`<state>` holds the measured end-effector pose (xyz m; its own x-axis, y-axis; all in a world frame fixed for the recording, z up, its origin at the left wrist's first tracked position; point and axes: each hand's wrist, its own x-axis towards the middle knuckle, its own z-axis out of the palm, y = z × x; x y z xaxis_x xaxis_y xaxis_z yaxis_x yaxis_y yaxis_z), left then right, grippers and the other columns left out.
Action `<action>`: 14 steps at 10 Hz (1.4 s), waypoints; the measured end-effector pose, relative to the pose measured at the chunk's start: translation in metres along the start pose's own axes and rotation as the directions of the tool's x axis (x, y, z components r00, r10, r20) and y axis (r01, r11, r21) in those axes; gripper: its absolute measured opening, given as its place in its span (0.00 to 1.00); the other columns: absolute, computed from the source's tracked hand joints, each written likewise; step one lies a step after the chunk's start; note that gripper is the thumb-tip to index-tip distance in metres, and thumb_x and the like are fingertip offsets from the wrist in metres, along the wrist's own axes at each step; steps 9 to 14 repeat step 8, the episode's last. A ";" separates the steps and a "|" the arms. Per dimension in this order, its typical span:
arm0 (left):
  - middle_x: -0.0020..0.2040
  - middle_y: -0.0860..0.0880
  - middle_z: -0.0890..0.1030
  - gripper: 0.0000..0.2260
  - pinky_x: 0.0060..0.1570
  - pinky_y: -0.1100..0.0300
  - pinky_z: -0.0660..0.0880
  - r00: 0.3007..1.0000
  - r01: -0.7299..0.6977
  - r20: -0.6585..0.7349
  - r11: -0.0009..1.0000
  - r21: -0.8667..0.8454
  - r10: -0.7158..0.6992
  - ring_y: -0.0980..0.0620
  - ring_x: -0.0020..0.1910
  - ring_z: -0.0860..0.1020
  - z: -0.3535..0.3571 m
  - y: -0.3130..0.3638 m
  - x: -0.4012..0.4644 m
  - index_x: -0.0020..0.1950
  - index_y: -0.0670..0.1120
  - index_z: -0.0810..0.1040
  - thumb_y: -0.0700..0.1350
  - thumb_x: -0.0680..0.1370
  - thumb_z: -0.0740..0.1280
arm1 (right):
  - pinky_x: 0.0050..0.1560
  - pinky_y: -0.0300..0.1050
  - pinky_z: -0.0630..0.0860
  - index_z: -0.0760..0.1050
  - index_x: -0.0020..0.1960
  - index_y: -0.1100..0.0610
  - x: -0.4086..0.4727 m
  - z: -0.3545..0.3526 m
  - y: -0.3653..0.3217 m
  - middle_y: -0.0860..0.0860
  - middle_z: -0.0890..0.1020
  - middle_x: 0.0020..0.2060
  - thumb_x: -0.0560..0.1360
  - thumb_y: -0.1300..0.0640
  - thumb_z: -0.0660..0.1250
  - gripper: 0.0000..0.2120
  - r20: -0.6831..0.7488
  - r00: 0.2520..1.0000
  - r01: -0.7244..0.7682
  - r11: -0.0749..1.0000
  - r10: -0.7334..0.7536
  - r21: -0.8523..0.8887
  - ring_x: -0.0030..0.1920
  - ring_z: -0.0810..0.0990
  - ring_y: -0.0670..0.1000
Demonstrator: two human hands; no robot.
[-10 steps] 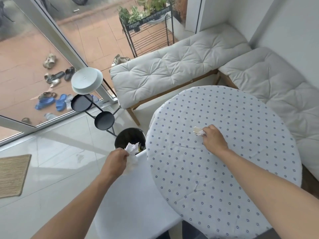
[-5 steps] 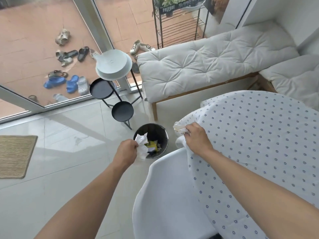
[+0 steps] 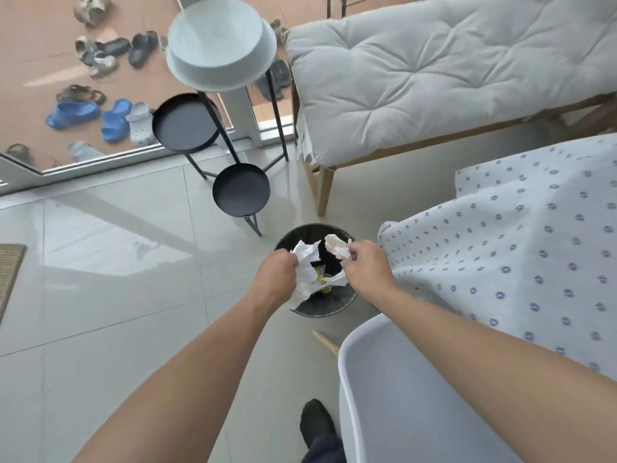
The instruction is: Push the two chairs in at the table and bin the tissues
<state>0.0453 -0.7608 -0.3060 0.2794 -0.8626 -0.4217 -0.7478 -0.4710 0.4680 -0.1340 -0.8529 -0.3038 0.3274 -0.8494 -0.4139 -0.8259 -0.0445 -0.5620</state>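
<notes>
A small black bin [image 3: 329,310] stands on the tiled floor beside the table, with yellow and white scraps inside. My left hand [image 3: 277,275] hovers over its left rim, shut on a large crumpled white tissue [image 3: 306,262]. My right hand [image 3: 366,269] is above the bin's right side, pinching a smaller tissue [image 3: 336,245] between thumb and fingers. A white moulded chair [image 3: 394,396] sits at the lower right, its seat against the round table [image 3: 521,248] covered in a dotted white cloth. No second chair is in view.
A black tiered plant stand [image 3: 240,192] with a pale bowl on top stands just beyond the bin. A cushioned wooden bench [image 3: 434,78] runs along the back right. Glass doors at the left show shoes outside. A woven mat [image 3: 8,272] lies at the left edge.
My right hand left the table edge with its tissue and moved over the bin. My left hand shifted right above the bin. My view dropped closer to the bin.
</notes>
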 end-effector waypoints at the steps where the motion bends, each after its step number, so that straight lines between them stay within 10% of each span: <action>1: 0.54 0.39 0.81 0.13 0.53 0.45 0.77 0.999 -0.021 0.043 0.999 0.042 0.019 0.38 0.52 0.79 0.031 -0.014 0.035 0.53 0.35 0.83 0.29 0.77 0.60 | 0.42 0.44 0.64 0.66 0.31 0.53 0.025 0.033 0.023 0.51 0.73 0.41 0.75 0.66 0.67 0.18 0.017 0.999 -0.029 0.999 0.029 -0.036 0.43 0.70 0.52; 2: 0.57 0.39 0.80 0.13 0.55 0.46 0.78 0.995 -0.033 0.098 0.996 0.078 0.025 0.38 0.55 0.79 0.053 -0.023 0.060 0.56 0.35 0.82 0.30 0.78 0.60 | 0.41 0.43 0.66 0.68 0.32 0.48 0.041 0.054 0.036 0.50 0.74 0.41 0.75 0.66 0.67 0.19 0.063 0.995 -0.075 0.997 0.077 -0.023 0.43 0.72 0.53; 4: 0.59 0.41 0.80 0.11 0.57 0.47 0.78 0.982 -0.048 0.186 0.992 0.116 0.025 0.40 0.58 0.79 0.084 -0.034 0.087 0.58 0.37 0.82 0.34 0.79 0.64 | 0.64 0.51 0.76 0.75 0.69 0.55 0.058 0.085 0.052 0.55 0.80 0.65 0.76 0.62 0.69 0.22 0.219 0.971 -0.082 0.995 0.093 -0.058 0.64 0.78 0.58; 8: 0.83 0.43 0.57 0.23 0.76 0.44 0.62 0.938 -0.176 0.327 0.971 0.162 0.115 0.42 0.82 0.53 0.058 -0.036 0.058 0.78 0.43 0.67 0.42 0.82 0.62 | 0.74 0.62 0.64 0.65 0.76 0.54 0.026 0.066 0.047 0.56 0.63 0.77 0.80 0.41 0.60 0.29 0.421 0.904 0.132 0.887 0.075 -0.442 0.78 0.57 0.60; 14: 0.83 0.43 0.57 0.23 0.76 0.44 0.62 0.938 -0.176 0.327 0.971 0.162 0.115 0.42 0.82 0.53 0.058 -0.036 0.058 0.78 0.43 0.67 0.42 0.82 0.62 | 0.74 0.62 0.64 0.65 0.76 0.54 0.026 0.066 0.047 0.56 0.63 0.77 0.80 0.41 0.60 0.29 0.421 0.904 0.132 0.887 0.075 -0.442 0.78 0.57 0.60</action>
